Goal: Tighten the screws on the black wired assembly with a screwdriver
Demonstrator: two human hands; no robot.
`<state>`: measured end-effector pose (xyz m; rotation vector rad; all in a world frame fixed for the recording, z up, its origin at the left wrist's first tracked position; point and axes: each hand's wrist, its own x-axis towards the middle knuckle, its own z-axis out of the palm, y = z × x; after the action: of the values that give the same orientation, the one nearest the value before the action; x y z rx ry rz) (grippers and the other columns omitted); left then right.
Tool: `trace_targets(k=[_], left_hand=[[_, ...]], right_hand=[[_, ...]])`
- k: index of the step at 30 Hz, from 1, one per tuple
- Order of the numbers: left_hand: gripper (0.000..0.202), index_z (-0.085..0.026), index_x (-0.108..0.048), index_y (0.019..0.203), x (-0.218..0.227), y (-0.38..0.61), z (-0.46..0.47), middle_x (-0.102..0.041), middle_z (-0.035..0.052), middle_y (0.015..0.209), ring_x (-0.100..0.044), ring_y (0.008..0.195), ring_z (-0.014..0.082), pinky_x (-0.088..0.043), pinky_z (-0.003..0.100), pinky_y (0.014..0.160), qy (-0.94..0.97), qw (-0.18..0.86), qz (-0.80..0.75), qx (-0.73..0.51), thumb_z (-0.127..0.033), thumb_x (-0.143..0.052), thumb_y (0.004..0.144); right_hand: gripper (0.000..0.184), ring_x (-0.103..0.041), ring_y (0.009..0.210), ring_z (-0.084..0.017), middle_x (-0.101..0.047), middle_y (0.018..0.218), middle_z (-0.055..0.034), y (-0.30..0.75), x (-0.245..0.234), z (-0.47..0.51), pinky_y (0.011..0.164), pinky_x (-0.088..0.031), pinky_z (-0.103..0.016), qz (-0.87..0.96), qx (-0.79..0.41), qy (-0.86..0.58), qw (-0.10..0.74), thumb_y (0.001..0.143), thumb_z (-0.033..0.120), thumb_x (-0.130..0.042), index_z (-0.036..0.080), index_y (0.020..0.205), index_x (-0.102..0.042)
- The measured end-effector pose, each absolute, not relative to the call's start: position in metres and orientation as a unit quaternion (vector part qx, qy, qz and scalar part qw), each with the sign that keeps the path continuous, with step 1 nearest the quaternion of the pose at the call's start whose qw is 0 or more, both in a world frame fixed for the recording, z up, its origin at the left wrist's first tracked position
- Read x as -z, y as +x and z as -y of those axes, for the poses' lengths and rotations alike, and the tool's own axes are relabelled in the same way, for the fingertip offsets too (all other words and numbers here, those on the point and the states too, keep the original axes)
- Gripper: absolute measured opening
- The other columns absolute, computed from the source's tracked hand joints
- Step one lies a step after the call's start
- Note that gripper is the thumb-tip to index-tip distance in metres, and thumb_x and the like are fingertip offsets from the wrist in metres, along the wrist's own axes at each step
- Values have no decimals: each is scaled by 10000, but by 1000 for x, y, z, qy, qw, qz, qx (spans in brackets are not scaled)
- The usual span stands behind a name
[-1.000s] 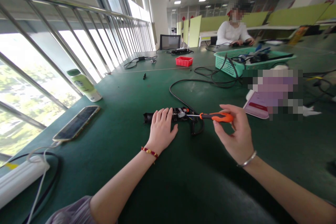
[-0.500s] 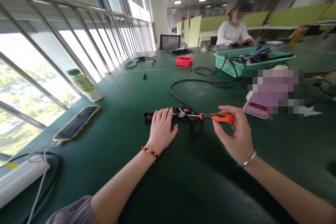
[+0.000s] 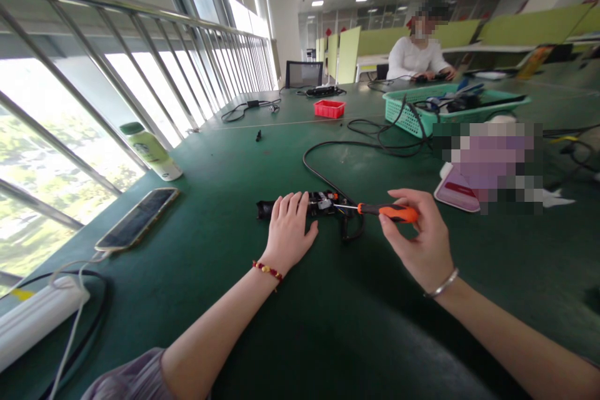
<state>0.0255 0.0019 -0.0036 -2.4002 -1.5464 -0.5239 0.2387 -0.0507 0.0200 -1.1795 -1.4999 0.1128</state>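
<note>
A black opened device [image 3: 323,204] with a black cable lies on the green table [image 3: 328,325]. My left hand [image 3: 287,231] rests on top of it, fingers curled over its body, pressing it down. My right hand [image 3: 419,240] pinches an orange-handled screwdriver [image 3: 388,211] between thumb and fingertips. The screwdriver lies almost level, and its metal tip reaches into the exposed parts at the device's right end.
A phone [image 3: 137,219] and a green-capped bottle [image 3: 150,151] lie at the left by the railing. A white power strip [image 3: 37,315] sits at the near left. A red tray [image 3: 329,109] and a green basket [image 3: 450,109] stand farther back. Another person [image 3: 417,53] sits at the far end.
My right hand's fingers have shifted slightly on the screwdriver handle, as if rolling it. The left hand and the device have stayed put.
</note>
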Motion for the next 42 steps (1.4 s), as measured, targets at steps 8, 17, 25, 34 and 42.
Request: trace_targets(k=[8, 17, 25, 34, 42], left_hand=[[540, -89, -397, 1345, 4, 25, -2, -507, 145, 1310, -428, 1231, 292, -303, 481, 1100, -821, 119, 527, 187, -307, -488, 860], [543, -81, -407, 1345, 4, 25, -2, -508, 142, 1314, -425, 1235, 292, -294, 473, 1108, -820, 118, 530, 182, -307, -497, 859], [542, -81, -405, 1343, 4, 25, -2, -510, 149, 1309, -428, 1231, 294, -304, 481, 1099, -821, 121, 526, 185, -305, -496, 858], [534, -93, -399, 1344, 4, 26, -2, -508, 146, 1310, -426, 1236, 292, -302, 482, 1101, -821, 116, 527, 187, -302, -488, 860], [541, -81, -401, 1344, 3, 26, -2, -504, 146, 1314, -421, 1237, 293, -290, 472, 1109, -821, 116, 529, 181, -305, -493, 860]], right_hand=[[168, -623, 670, -141, -610, 800, -16, 240, -20, 53, 623, -522, -269, 641, -61, -515, 565, 774, 243, -625, 195, 929, -584], [288, -639, 725, -168, -582, 892, -31, 241, -18, 50, 669, -543, -333, 604, -99, -534, 583, 761, 269, -636, 198, 1026, -551], [293, -627, 671, -142, -569, 807, -2, 239, -18, 52, 642, -538, -298, 629, -95, -501, 587, 758, 239, -654, 199, 1026, -543], [290, -612, 726, -150, -563, 851, -14, 238, -19, 51, 681, -541, -311, 632, -70, -502, 586, 761, 229, -642, 212, 1030, -535], [256, -615, 686, -144, -581, 816, -10, 238, -20, 53, 632, -532, -282, 642, -60, -504, 575, 767, 241, -637, 206, 1005, -550]])
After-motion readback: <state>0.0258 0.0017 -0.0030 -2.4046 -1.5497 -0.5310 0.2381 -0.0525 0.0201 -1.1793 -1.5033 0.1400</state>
